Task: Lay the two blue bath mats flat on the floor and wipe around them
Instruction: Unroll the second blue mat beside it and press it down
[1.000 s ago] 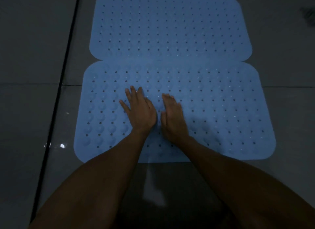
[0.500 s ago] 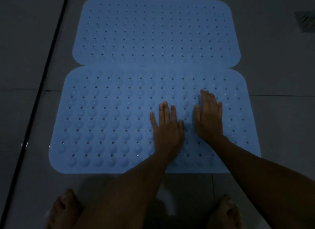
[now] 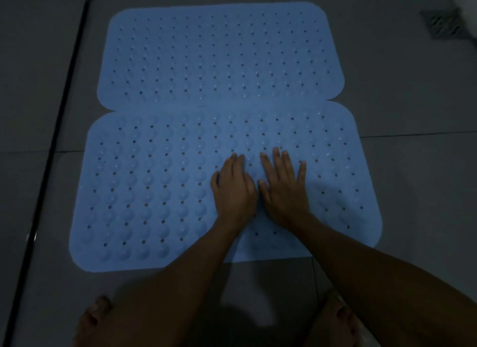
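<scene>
Two light blue perforated bath mats lie flat on the grey tiled floor, long edges meeting. The far mat (image 3: pixel 219 57) sits beyond the near mat (image 3: pixel 144 191), which is studded with round bumps. My left hand (image 3: pixel 233 191) and my right hand (image 3: pixel 284 189) rest side by side, palms down and fingers straight, on the near mat a little right of its middle. Neither hand holds anything. No cloth shows in the head view.
A dark floor channel (image 3: pixel 51 153) runs along the left of the mats. A square floor drain (image 3: pixel 442 24) lies at the far right. My bare feet (image 3: pixel 93 321) stand on the tiles just in front of the near mat.
Both hands slid from the left part of the near mat to its right side, then came back a little toward the middle and closer together. The camera view shifted as well.
</scene>
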